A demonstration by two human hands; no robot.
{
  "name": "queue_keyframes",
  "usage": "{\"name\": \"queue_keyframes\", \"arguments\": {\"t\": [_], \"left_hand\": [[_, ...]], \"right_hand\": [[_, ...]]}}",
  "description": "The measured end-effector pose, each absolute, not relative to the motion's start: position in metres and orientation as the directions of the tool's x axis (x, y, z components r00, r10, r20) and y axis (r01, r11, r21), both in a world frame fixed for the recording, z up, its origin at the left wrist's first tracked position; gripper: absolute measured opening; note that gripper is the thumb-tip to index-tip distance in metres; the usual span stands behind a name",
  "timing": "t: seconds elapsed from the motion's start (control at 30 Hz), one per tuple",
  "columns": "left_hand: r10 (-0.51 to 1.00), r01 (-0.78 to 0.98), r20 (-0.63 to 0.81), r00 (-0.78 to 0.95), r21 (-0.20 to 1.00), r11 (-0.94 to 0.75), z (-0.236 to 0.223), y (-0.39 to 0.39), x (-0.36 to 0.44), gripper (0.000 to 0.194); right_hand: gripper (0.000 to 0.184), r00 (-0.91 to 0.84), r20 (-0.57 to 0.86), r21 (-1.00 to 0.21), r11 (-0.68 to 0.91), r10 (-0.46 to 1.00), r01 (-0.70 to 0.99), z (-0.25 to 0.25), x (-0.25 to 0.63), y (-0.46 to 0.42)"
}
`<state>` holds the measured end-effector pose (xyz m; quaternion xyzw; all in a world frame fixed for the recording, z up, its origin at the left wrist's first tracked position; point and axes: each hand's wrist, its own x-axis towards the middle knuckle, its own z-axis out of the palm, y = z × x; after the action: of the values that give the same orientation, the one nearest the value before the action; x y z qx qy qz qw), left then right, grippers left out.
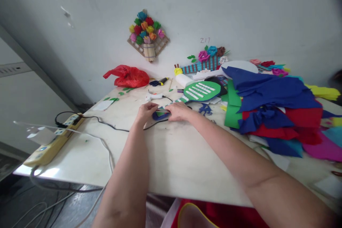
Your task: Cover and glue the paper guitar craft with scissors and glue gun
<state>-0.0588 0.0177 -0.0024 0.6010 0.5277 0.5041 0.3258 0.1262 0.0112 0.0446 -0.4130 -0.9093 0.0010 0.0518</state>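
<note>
A flat green and blue craft piece (202, 91), long-necked like a guitar or paddle, lies on the table with white strips across its round body. Its narrow blue end (160, 116) points toward me, between my hands. My left hand (146, 112) is closed in a pinch at the left of that end. From the other side my right hand (178, 111) pinches with its fingers bent. A thin pale strip (162, 110) runs between the fingertips of both hands, over the blue end; the fingers partly hide it.
Behind my hands lies a white glue gun (154, 97); its black cord (114, 127) runs to a yellow power strip (57, 137). Pliers (159, 81) and a red plastic bag (130, 76) are farther back. Coloured felt or paper (275, 92) is heaped at right.
</note>
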Motion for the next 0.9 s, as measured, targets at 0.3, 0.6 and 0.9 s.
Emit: {"name": "queue_keyframes", "arguments": {"t": [0.3, 0.6, 0.9], "left_hand": [[0.973, 0.337, 0.228, -0.026, 0.919, -0.206, -0.013, 0.027, -0.066, 0.032], [0.972, 0.514, 0.235, -0.001, 0.834, -0.201, -0.002, 0.015, -0.062, 0.020], [0.981, 0.674, 0.192, -0.003, 0.725, -0.140, 0.005, 0.013, -0.066, 0.030]], "right_hand": [[0.024, -0.645, 0.175, -0.002, 0.655, 0.744, 0.756, 0.035, 0.118, 0.010], [0.023, -0.597, 0.206, 0.003, 0.609, 0.776, 0.793, 0.031, 0.116, 0.013], [0.025, -0.514, 0.268, -0.036, 0.541, 0.815, 0.840, 0.024, 0.110, 0.017]]}}
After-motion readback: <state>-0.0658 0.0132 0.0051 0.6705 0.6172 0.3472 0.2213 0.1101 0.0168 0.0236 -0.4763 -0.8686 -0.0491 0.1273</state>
